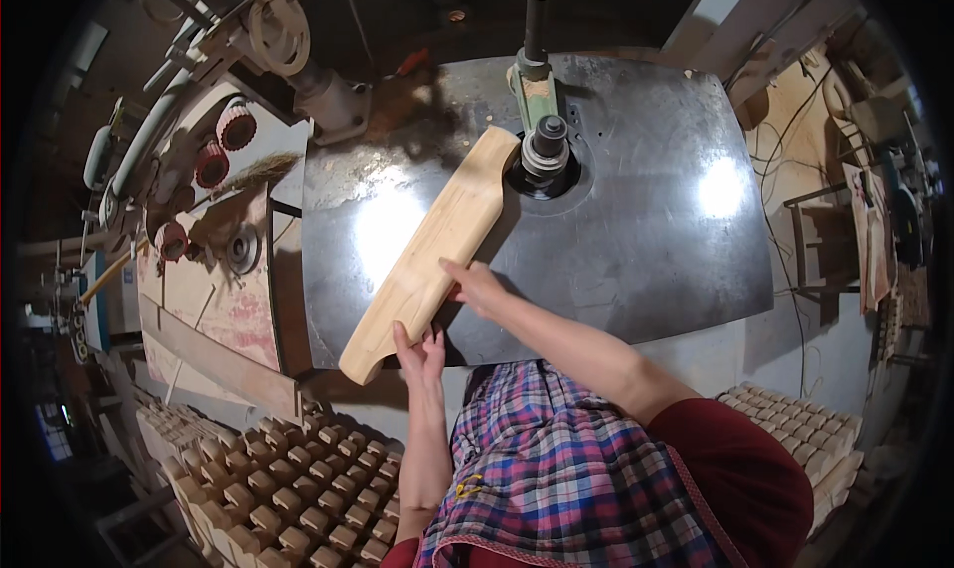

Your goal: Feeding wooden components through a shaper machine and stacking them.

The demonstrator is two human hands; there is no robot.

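A long, pale shaped wooden piece [437, 240] lies slantwise over the metal machine table [646, 260], its near end jutting past the table's front left edge. My left hand [421, 354] grips it near that end, thumb on top and fingers at the side. Farther up, my right hand [475, 288] holds its right edge, with the thumb over the top and the other fingers partly hidden beneath. The far end rests beside the spindle [546, 151] of the machine, close to the cutter; whether they touch I cannot tell. A green arm [537, 96] stands over the spindle.
Stacks of similar cut wooden pieces stand at the lower left [298, 479] and lower right [795, 429]. A side bench [214, 315] on the left carries red ribbed cylinders [237, 128] and a brush [260, 172]. Cables [785, 151] hang at the right.
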